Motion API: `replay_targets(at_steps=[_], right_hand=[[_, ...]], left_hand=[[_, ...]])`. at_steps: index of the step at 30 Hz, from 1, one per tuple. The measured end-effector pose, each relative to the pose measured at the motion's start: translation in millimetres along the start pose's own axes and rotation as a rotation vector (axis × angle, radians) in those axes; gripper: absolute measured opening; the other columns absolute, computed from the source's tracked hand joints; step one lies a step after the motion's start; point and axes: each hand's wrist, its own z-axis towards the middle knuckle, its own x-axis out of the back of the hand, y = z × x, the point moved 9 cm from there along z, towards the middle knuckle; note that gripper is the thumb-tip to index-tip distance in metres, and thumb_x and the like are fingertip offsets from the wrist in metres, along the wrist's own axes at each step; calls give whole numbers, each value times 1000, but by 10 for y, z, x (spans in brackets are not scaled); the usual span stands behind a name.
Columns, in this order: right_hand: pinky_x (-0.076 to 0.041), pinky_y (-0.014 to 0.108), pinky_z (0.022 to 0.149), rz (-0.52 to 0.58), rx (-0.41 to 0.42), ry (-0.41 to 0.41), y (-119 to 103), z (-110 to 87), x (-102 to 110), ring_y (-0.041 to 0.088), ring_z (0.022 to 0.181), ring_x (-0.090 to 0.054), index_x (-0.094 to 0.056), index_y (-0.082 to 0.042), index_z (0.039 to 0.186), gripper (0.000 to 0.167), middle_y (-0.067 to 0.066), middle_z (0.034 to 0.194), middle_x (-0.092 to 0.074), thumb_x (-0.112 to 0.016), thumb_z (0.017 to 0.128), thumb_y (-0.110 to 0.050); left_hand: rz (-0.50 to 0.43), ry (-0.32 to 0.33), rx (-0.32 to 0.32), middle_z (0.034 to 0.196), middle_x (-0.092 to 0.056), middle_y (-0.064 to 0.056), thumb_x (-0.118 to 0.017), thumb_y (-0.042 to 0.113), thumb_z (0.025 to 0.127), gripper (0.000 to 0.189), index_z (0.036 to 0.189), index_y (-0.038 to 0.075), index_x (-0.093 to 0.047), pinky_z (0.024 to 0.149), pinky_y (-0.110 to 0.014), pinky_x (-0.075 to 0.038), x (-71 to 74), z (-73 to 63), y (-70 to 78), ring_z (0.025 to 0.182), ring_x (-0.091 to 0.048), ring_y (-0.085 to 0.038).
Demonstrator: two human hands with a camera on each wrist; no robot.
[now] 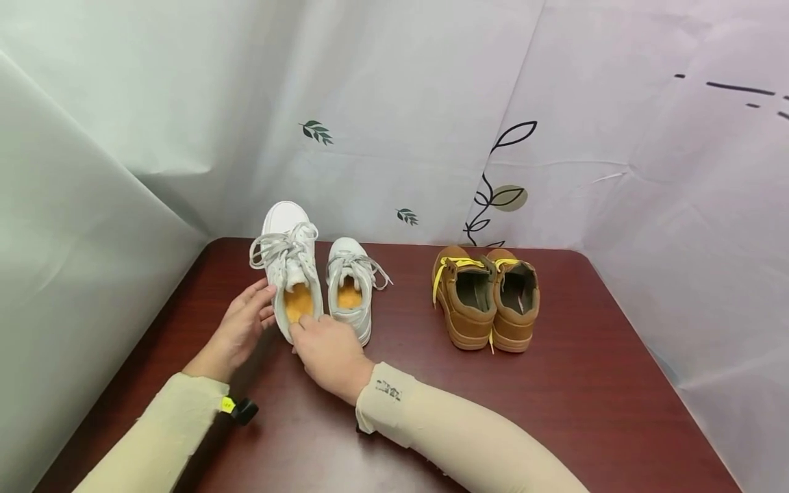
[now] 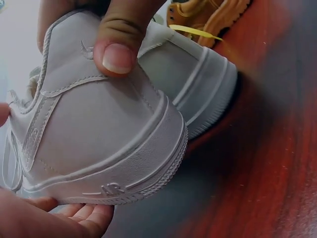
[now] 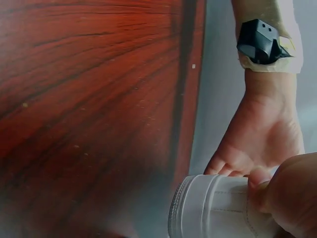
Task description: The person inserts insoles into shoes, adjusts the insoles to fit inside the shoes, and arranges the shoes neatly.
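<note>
A white sneaker (image 1: 285, 220) with grey laces and an orange-yellow insole is held up, its sole off the table. My right hand (image 1: 333, 352) pinches its heel collar, the thumb (image 2: 119, 54) outside the heel and the fingers reaching inside. At the shoe's left side my left hand (image 1: 243, 325) holds it, its fingers (image 2: 86, 218) curled under the sole in the left wrist view. Close on the right stands the matching white sneaker (image 1: 364, 322), upright on the table. The right wrist view shows the held sneaker's heel (image 3: 223, 206) between both hands.
A pair of brown shoes (image 1: 471, 322) with yellow laces stands side by side toward the right of the dark red table (image 1: 585, 383). Pale cloth (image 1: 394, 82) with leaf prints hangs behind the table and along its sides.
</note>
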Motion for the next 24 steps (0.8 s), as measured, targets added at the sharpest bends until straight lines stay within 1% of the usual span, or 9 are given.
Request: replay_targets(at_steps=[2,4,6,8,12,15,18,21,24], right_hand=[[-51,25,57,-4,-11,-9,2,-5,-57,13,70,-61,-66,-23,101,20,-9,92,-63,-69,92,-40],[-51,26,56,-10,-24,-15,9,-7,-99,13,69,-61,-65,-22,101,21,-8,92,-62,-69,92,-41],[-50,26,54,-18,-38,-15,17,-4,-135,13,68,-61,-65,-21,101,23,-7,92,-62,-70,91,-41],[-50,27,51,-26,-50,-12,21,-3,-157,13,67,-61,-64,-20,101,22,-6,91,-61,-69,91,-40],[-47,27,45,-39,-77,-17,26,12,-214,12,64,-60,-63,-19,99,15,-5,91,-61,-66,92,-32],[-46,27,43,-47,-100,-22,36,28,-242,10,61,-60,-62,-18,101,14,-5,90,-60,-66,92,-29],[-46,27,41,-54,-117,-18,46,42,-252,10,58,-59,-61,-18,104,17,-5,91,-60,-65,93,-30],[-44,26,39,-62,-135,-15,59,57,-263,9,55,-58,-59,-17,107,17,-4,92,-59,-63,94,-29],[-44,26,38,-65,-158,-5,77,75,-257,8,53,-57,-57,-16,108,17,-3,94,-58,-62,96,-27]], left_hand=[[29,4,29,128,-50,3,-52,31,101,82,159,1,-3,87,-19,-49,-3,31,-66,99,-60,0],[51,6,46,139,-42,-7,-54,31,100,85,159,1,-1,86,-18,-49,-8,64,-122,99,-59,2],[63,11,50,145,-35,-14,-56,29,100,86,159,1,-1,86,-17,-49,-14,96,-157,98,-59,3],[73,19,51,147,-34,-18,-57,28,100,86,159,0,-2,85,-17,-50,-11,127,-188,97,-60,3],[109,41,63,147,-36,-21,-58,30,100,85,159,-1,-5,82,-17,-51,2,169,-238,93,-62,4],[154,62,76,148,-35,-23,-58,34,100,85,159,-2,-8,80,-15,-51,17,192,-265,90,-62,5],[197,76,83,151,-34,-25,-57,38,100,85,158,-2,-10,80,-14,-50,30,222,-281,90,-60,6],[241,75,94,153,-33,-25,-56,43,100,86,158,-2,-12,81,-12,-49,30,260,-304,91,-58,7],[262,62,106,154,-33,-25,-55,44,100,86,158,-3,-11,81,-11,-48,20,290,-336,93,-56,6]])
